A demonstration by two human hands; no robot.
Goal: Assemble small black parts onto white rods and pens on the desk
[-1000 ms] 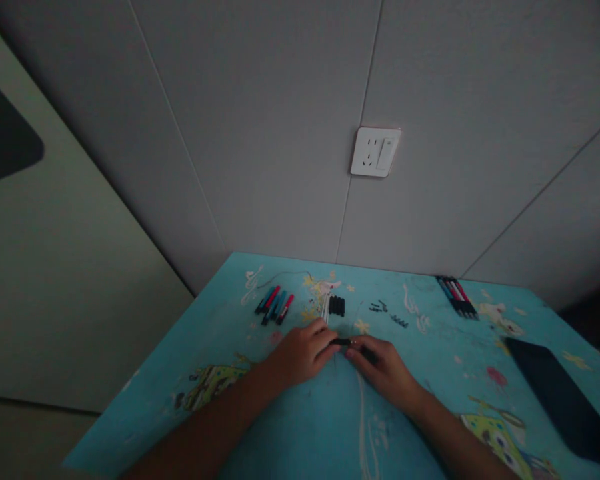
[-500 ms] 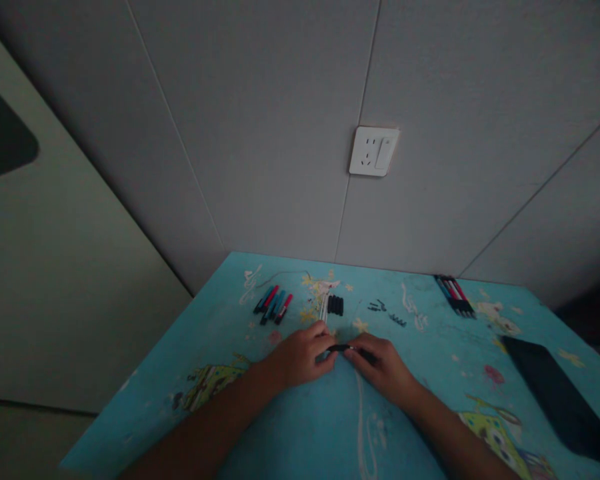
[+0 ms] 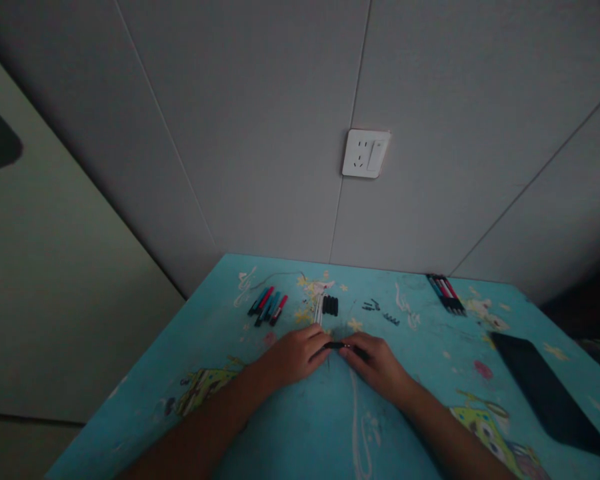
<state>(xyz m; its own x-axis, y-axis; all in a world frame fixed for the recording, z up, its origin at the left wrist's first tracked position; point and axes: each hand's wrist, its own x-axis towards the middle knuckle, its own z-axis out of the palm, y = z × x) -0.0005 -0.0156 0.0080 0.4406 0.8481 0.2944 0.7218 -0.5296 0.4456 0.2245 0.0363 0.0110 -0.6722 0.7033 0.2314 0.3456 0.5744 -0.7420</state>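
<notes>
Being pinched from one side by the left hand (image 3: 300,353) and from the other by the right hand (image 3: 377,363), the black piece (image 3: 335,345) is best held in line.

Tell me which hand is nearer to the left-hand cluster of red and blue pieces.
Left. The left hand is on the near side of the red and blue pieces, slightly to their right; the right hand is farther right.

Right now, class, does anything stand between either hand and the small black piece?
Nothing visible does: the left hand and right hand both hold the black piece. The white sticks lie beyond the left hand, not between.
</notes>
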